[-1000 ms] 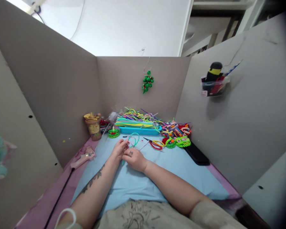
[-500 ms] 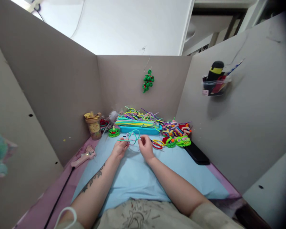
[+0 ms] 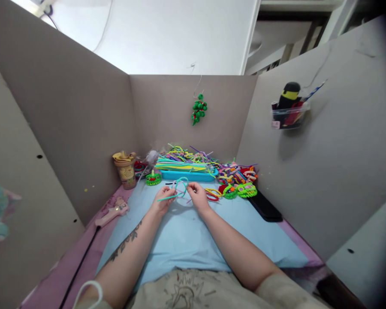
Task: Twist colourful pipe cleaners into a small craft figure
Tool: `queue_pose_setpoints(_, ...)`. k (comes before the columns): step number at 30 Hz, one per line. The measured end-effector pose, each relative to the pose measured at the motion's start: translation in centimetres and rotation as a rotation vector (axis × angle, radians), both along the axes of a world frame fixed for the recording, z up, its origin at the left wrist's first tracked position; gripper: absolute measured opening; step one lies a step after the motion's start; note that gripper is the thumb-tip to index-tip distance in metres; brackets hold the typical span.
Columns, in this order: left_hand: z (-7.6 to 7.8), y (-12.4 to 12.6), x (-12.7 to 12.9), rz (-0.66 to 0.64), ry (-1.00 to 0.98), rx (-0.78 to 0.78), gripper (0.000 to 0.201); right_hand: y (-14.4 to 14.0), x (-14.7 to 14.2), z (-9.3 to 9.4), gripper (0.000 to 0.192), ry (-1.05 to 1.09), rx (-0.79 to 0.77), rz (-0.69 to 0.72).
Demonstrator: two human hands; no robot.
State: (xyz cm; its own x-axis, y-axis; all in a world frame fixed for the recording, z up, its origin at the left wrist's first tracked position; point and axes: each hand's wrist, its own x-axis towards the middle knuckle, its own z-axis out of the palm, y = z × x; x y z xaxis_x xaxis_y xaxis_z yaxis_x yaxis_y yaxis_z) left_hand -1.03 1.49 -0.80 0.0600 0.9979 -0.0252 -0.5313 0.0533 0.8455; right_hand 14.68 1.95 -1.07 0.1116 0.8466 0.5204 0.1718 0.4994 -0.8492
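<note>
Where the two hands meet over the blue mat (image 3: 186,240), both grips are pinched narrow on one teal pipe cleaner (image 3: 179,187). Left hand (image 3: 163,201) nips the stem close to the loop; right hand (image 3: 200,196) nips the loop's far side. Loop stands up between the fingertips, just above the mat. Free tail runs out leftward and slightly toward the person from the left grip, so the long axis lies roughly across the body, left to right. Left hand is nearer the tail; right hand is nearer the loop. Just beyond the right hand lie scissors with red and yellow handles (image 3: 212,194), near but apart. Farther back sits a blue tray (image 3: 189,175) heaped with pipe cleaners, a cup (image 3: 126,170) to its left. A pink glue gun (image 3: 112,212) rests on the worktop, well left of the grips.
</note>
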Motion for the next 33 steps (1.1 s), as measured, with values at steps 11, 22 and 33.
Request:
queue_pose_setpoints(11,-0.2,0.1,0.3,0.063,0.045,0.015,0.039,-0.5,-0.4,-0.1,0.011,-0.242,0.097,-0.124)
queue_pose_setpoints(22,-0.6,0.0,0.6,0.140,0.040,0.013,0.043,-2.7,-2.8,0.0,0.027,-0.674,0.337,-0.122)
queue_pose_setpoints(33,-0.6,0.0,0.8,0.103,0.075,0.045,0.046,-3.4,-3.2,0.4,0.020,-0.754,0.534,0.015)
